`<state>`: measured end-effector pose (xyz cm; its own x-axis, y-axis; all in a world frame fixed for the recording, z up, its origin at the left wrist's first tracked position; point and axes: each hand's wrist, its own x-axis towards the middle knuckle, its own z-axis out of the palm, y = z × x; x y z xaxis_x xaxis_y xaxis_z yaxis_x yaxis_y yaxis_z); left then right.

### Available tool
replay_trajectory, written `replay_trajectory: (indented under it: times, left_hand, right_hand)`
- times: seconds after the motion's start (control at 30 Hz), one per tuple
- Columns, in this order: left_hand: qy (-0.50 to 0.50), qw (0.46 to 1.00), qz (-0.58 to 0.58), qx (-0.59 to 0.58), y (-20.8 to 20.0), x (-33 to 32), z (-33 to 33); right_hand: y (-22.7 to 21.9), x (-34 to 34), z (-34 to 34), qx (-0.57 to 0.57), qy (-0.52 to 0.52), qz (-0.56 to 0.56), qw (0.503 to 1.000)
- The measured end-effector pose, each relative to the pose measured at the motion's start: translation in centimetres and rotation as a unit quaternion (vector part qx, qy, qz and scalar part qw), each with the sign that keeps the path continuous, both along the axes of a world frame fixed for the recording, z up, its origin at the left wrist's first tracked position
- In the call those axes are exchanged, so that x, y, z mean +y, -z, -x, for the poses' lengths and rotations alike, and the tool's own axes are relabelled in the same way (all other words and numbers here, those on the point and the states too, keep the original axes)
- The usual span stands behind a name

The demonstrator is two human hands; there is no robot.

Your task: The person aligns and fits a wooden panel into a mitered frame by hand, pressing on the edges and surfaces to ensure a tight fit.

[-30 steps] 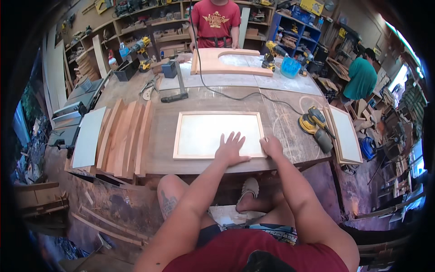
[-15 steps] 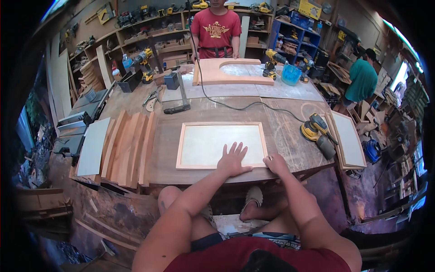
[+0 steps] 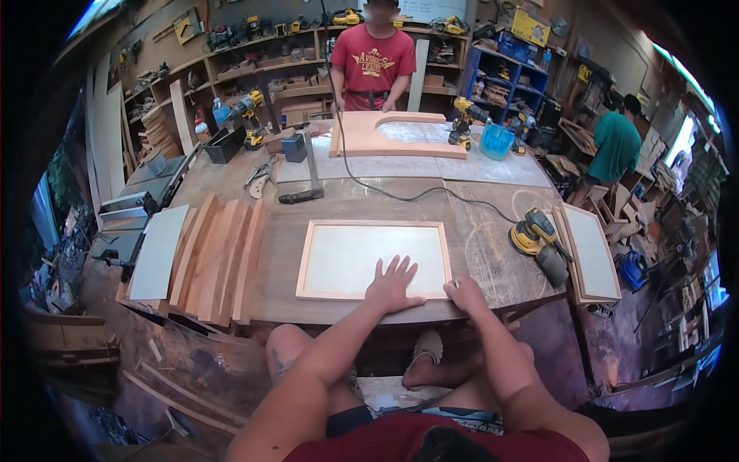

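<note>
A flat panel (image 3: 346,262) with four straight sides lies near the middle of the worktop's (image 3: 493,266) near edge; it has a smooth white face and a thin rim of pale wood all around. The left hand (image 3: 391,286) rests on the white part by the near rim, its fingers spread wide. The right hand (image 3: 465,294) is at the panel's near right corner with its fingers curled; I can't tell if they pinch the wood. By the near left corner of the worktop, long reddish-brown boards (image 3: 219,266) with straight grain lie side by side next to a smooth white sheet (image 3: 160,254). Near the right edge sits a round yellow and black sander (image 3: 533,232). At the far edge is a wooden board (image 3: 356,135) with a big U-shaped cut. Right of it stands a see-through blue tub (image 3: 496,142); what is inside is too blurry to tell. A black box (image 3: 222,152) sits by the far left corner, its inside dark. Across the worktop, a person's red shirt (image 3: 373,65) has yellow printed letters on the chest.
</note>
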<state>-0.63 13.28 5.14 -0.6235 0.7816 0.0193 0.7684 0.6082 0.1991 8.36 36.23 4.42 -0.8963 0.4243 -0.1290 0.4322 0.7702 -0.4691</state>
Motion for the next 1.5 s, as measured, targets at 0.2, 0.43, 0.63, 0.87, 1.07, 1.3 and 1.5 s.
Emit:
replay_trajectory:
  times: [0.2,0.43,0.63,0.87,1.07,1.3,1.5]
  left_hand:
    - [0.020,0.999,0.031,-0.016,1.3,1.0,-0.6]
    - [-0.007,1.000,-0.003,-0.007,-0.9,0.8,1.0]
    - [-0.003,1.000,-0.007,-0.016,-0.3,0.8,0.8]
    - [-0.002,1.000,-0.017,-0.014,0.5,0.7,0.5]
    - [0.004,1.000,-0.017,-0.016,-0.5,0.3,0.5]
    - [0.000,1.000,-0.021,-0.016,0.1,0.6,0.8]
    - [0.002,1.000,-0.017,-0.012,0.0,0.8,0.6]
  right_hand:
    - [2.7,2.9,4.9,0.038,0.042,-0.021,0.998]
    - [-0.1,2.8,9.7,0.007,0.079,-0.005,0.997]
    - [0.6,3.0,7.8,0.024,0.031,0.006,0.999]
    - [2.3,5.8,15.9,0.080,0.063,-0.046,0.994]
    - [1.9,6.7,15.2,0.076,0.010,-0.034,0.996]
    - [2.4,6.3,15.8,0.142,0.001,-0.046,0.989]
    - [1.2,6.6,17.1,0.110,0.017,-0.048,0.993]
